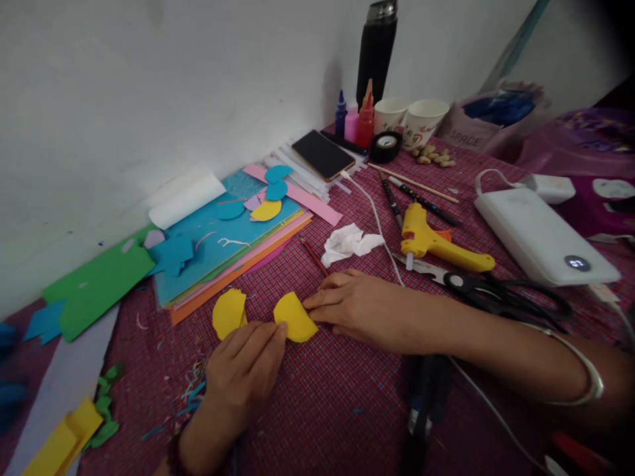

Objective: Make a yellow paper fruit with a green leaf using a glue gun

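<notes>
Between my two hands lies a yellow cut paper piece (pixel 294 317) with a rounded edge and a straight edge, close to the cloth. My left hand (pixel 243 363) has its fingers together, the fingertips gripping the piece's lower left edge. On the other side, my right hand (pixel 364 307) pinches the right edge with closed fingers; its thumb is partly hidden. A second yellow paper piece (pixel 228 313), seemingly a small stack, rests just beyond my left hand. A red pencil (pixel 313 254) and a crumpled white tissue (pixel 348 242) lie beyond my right hand.
Coloured sheets (pixel 208 231) are stacked at the back left. A yellow glue gun (pixel 424 238) and black-handled scissors (pixel 496 294) lie near my right forearm, beside a white power bank (pixel 546 231). Its cable (pixel 377 215) runs to a phone (pixel 323 154). Paper cups (pixel 424 122) stand behind.
</notes>
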Tool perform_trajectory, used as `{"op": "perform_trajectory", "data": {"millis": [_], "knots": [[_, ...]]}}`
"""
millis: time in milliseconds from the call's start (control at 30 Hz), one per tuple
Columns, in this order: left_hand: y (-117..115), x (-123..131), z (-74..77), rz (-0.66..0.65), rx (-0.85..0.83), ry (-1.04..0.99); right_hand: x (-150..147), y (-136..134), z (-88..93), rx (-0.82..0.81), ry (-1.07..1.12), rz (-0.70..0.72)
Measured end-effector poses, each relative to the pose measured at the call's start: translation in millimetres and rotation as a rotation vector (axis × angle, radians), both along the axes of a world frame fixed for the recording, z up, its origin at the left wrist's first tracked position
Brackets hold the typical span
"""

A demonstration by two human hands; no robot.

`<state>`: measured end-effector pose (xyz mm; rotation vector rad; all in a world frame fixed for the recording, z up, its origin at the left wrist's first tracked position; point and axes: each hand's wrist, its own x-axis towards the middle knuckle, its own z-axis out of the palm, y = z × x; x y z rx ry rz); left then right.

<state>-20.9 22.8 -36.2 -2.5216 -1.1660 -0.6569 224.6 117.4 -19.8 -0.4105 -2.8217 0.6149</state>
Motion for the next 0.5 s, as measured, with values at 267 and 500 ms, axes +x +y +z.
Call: {"op": "perform_trajectory", "data": {"millis": [267,500], "knots": [[0.0,-1.7,-1.6,-0.021,0.024,0.027,0.3,0.0,1.5,-0.001,0.000,0.007],[-1.3,-3.2,-1.4,-0.041,0.010,0.054,0.4,0.0,3.2,0.004,-0.020,0.007]]}}
